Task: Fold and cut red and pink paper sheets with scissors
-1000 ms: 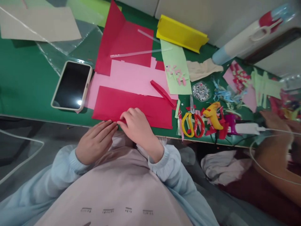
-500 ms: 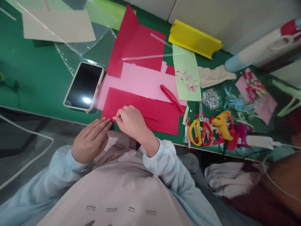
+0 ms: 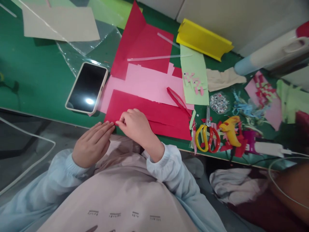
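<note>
A sheet of red paper lies along the front edge of the table. A fold or slit runs lengthwise across it. My right hand is closed at the sheet's near left part, thumb and forefinger pinched at its front edge. My left hand has its fingers stretched out side by side, their tips touching the sheet's near left corner. Its thumb is mostly hidden. Under and behind the sheet lies pink paper, with a thin red paper strip on its right side.
A phone lies left of the papers. Folded red paper is behind. To the right are scissors, a yellow glue gun, a dish of small beads or eyes and light green paper. Another person sits at right.
My hands keep nearly the same pose at the red sheet. The view shifts slightly. The loose red strip's right end sits a little differently, and green paper at far right has moved into view.
</note>
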{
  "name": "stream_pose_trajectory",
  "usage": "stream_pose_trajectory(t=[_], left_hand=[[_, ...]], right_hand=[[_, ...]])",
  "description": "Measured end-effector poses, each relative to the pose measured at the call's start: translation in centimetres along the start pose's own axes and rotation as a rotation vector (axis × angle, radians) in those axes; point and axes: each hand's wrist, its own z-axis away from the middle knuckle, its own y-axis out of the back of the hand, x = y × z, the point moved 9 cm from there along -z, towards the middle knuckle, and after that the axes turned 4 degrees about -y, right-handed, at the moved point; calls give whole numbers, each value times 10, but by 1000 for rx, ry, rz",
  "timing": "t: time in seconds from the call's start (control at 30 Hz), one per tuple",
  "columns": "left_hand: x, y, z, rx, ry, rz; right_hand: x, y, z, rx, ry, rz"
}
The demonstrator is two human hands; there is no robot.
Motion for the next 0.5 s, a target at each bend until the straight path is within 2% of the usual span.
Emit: stream_pose_trajectory(t=[0.2, 0.5], left_hand=[[0, 2, -5, -23, 32, -21], [-3, 0, -9, -19, 10, -49]], right_hand=[[3, 4, 7, -29, -54, 25], [23, 11, 28, -59, -189, 49]])
